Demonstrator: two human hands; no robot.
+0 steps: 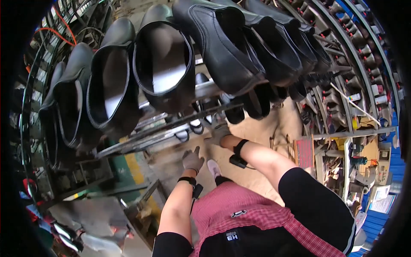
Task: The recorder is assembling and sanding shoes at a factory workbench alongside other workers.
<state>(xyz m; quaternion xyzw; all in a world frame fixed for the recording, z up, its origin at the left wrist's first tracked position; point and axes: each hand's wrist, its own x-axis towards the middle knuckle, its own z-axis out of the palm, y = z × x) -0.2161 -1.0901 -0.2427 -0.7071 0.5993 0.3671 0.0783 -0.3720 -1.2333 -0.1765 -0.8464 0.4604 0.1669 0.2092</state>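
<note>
A row of black shoes (229, 55) stands on the upper level of a metal rack (124, 147), across the upper part of the view, with the open heels turned toward the person. In several of them at the left, a pale insole (168, 79) catches the light. Below this row there are more dark shoes (259, 103), and some small ones with light insides (182, 135) are lower, near the hands.

The left hand (193, 162), in a grey glove, is below the rack with its fingers apart – I see nothing held in it. The right hand (217, 135), also gloved, reaches in near the lower shoes; it is blurred, so I cannot tell whether it is closed on something or only near. The two hands are apart from each other. A black band is around each wrist.

The person wears a red checked apron (239, 205) over black clothes. On the right side, a tall rack (364, 73) carries many dark, foot-shaped pieces, and behind it is a blue wall (398, 165). At lower left stands a grey metal table (92, 210).
</note>
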